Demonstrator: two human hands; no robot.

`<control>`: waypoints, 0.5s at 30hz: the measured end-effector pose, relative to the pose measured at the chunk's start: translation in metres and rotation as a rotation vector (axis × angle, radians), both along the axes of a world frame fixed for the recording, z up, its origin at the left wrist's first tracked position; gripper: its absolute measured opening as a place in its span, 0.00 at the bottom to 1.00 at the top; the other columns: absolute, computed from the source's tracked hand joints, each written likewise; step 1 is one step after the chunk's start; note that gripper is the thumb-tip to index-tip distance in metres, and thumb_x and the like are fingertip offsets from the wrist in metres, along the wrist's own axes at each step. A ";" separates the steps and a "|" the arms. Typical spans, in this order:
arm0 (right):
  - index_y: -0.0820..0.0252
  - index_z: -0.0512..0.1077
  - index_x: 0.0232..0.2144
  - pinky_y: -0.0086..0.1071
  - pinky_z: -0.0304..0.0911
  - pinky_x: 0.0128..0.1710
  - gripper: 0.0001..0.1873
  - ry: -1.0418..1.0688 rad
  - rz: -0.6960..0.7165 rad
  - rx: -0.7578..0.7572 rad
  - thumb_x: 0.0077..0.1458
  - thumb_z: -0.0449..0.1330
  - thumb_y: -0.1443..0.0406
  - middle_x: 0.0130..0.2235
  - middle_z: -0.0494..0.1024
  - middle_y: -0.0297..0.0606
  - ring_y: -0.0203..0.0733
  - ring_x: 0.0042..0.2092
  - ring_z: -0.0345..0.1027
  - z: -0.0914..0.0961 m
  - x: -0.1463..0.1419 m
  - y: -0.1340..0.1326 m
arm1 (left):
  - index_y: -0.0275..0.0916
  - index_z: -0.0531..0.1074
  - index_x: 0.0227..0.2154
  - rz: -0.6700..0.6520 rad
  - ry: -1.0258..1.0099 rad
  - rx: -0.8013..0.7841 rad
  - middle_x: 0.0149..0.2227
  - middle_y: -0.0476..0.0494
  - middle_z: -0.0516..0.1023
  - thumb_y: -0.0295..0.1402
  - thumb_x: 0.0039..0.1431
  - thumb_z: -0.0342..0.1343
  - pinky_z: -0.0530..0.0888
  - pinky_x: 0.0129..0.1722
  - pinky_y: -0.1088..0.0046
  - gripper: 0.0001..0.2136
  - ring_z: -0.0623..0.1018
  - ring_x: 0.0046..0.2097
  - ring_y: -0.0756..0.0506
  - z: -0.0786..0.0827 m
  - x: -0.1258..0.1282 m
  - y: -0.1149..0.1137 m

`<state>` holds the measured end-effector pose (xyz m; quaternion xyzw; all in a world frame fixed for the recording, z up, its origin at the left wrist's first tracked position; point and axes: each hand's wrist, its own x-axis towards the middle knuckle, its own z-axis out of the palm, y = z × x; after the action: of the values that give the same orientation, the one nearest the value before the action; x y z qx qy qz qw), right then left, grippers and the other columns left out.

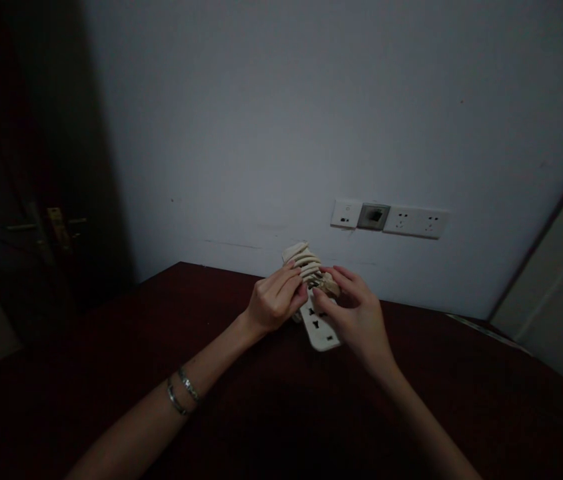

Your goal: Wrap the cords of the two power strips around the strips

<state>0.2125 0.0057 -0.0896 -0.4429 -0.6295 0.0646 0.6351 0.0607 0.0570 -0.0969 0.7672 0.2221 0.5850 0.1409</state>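
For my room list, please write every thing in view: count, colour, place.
power strip: one, white, near centre
cord: one bundle, cream, over strip's far end
small piece: one, tan, right hand; unclear
table: one, dark red, below
wall: one, grey-white, behind
plates: four, three white, one grey, on wall
doors: count unclear, dark, left
handles: two, pale, left
lock plate: one, gold, between handles
panel: one, pale grey, right
bracelets: two, silver, left forearm
left hand: one, bare, on cord
right hand: one, bare, beside small piece
forearms: two, bare, below hands
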 end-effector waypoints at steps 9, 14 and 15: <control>0.62 0.74 0.44 0.45 0.66 0.46 0.20 0.136 0.150 -0.116 0.46 0.62 0.62 0.42 0.78 0.44 0.49 0.44 0.71 0.004 -0.004 -0.004 | 0.39 0.75 0.33 0.143 0.089 0.220 0.42 0.39 0.78 0.28 0.53 0.56 0.70 0.53 0.61 0.06 0.75 0.48 0.42 0.000 0.002 -0.004; 0.60 0.74 0.43 0.46 0.62 0.51 0.19 0.034 0.107 0.003 0.46 0.62 0.64 0.46 0.76 0.44 0.47 0.47 0.70 0.004 -0.001 -0.007 | 0.37 0.73 0.34 0.217 0.057 0.476 0.39 0.39 0.77 0.26 0.54 0.54 0.74 0.47 0.63 0.05 0.75 0.46 0.44 0.001 0.003 -0.002; 0.59 0.74 0.43 0.46 0.62 0.51 0.19 0.021 0.102 0.025 0.46 0.62 0.64 0.47 0.75 0.44 0.47 0.48 0.69 0.004 -0.001 -0.007 | 0.36 0.72 0.33 0.222 0.055 0.529 0.38 0.39 0.77 0.26 0.54 0.55 0.75 0.45 0.63 0.04 0.76 0.44 0.44 0.002 0.003 -0.001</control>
<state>0.2119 -0.0016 -0.0854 -0.4015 -0.6454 0.0938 0.6430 0.0636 0.0559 -0.0949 0.7640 0.1481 0.6133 -0.1349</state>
